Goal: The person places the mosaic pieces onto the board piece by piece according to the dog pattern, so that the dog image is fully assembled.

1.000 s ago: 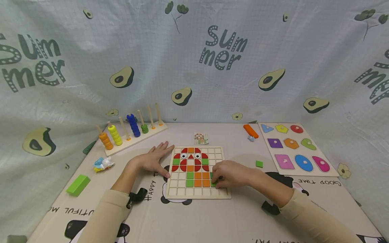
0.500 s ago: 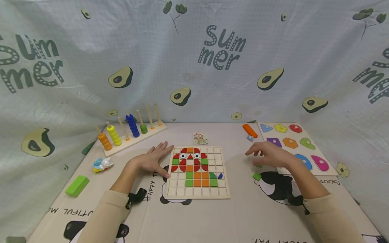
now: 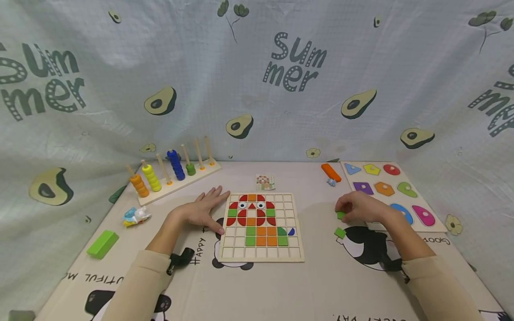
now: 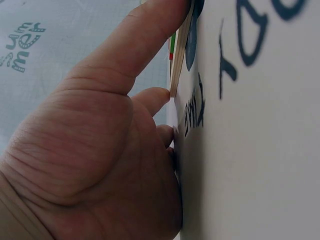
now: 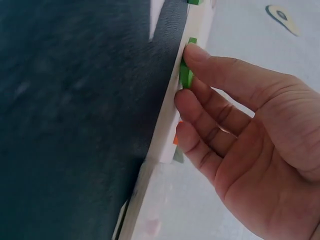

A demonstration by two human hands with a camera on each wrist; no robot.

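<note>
My right hand (image 3: 361,208) pinches a small green square tile (image 5: 186,75) between thumb and fingers, low over the tabletop to the right of the grid board. A second green tile (image 3: 340,232) lies just nearer, apart from the hand. The wooden grid board (image 3: 233,254) carries a red, white, orange and green tile picture with two eyes. On its right side sit a green rounded piece (image 3: 281,231) and a blue half-round piece (image 3: 291,232). Fingers spread, my left hand (image 3: 202,211) rests on the table, its thumb and index finger at the board's left edge.
A knobbed shape puzzle (image 3: 377,217) lies right of the right hand. Behind the board is a small picture card (image 3: 265,182); an orange block (image 3: 331,173) lies back right. A peg stacker (image 3: 180,181), a small figure (image 3: 135,216) and a green block (image 3: 103,244) stand left.
My right hand has left the board, uncovering the green and blue pieces at its right side. It has moved right and taken hold of a green tile. The left hand stays put.
</note>
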